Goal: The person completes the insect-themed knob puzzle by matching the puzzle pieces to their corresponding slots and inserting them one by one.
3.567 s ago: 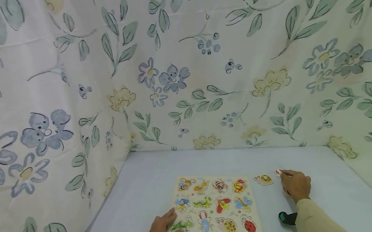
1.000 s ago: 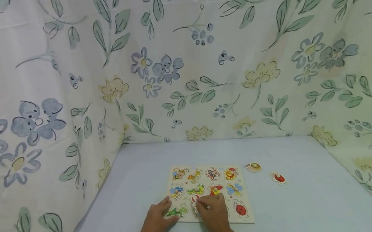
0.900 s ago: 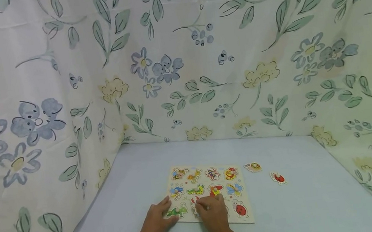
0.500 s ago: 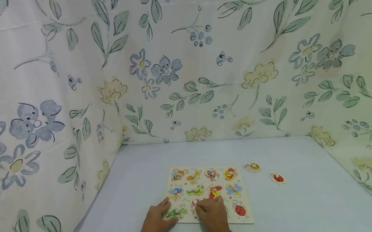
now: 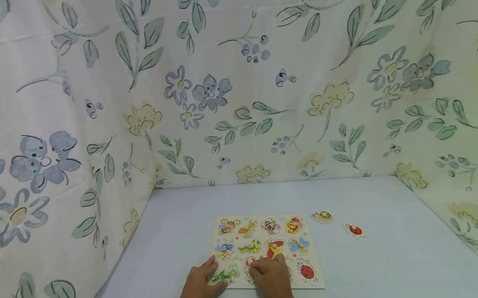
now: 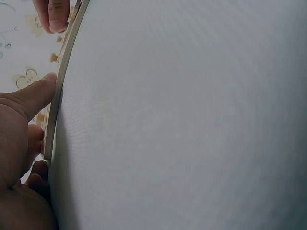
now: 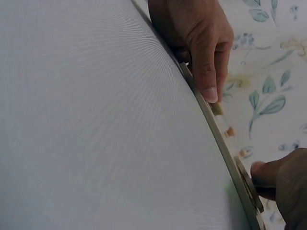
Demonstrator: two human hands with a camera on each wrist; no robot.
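Observation:
In the head view a wooden insert puzzle board (image 5: 299, 284) with bug pictures lies on the table. My left hand (image 5: 198, 286) holds its near left corner, thumb at the front edge and fingers along the left side. My right hand (image 5: 273, 280) pinches a stag beetle puzzle piece (image 5: 250, 262) over the stag beetle picture in the bottom row; red pincers show past the fingertips, and the hand hides the rest. In the right wrist view the piece (image 7: 248, 184) sits slightly tilted against the board's surface, under the right thumb.
Right of the board lie a loose snail piece (image 5: 322, 216) and a loose ladybug piece (image 5: 354, 229). Several knobbed pieces, such as the caterpillar (image 5: 249, 247), sit in the board. Flowered cloth (image 5: 246, 138) walls off the table's back and sides.
From the table's right side, my right hand has brought the stag beetle piece left to the board's bottom row. Over the last second it has stayed there. The left hand stays at the corner.

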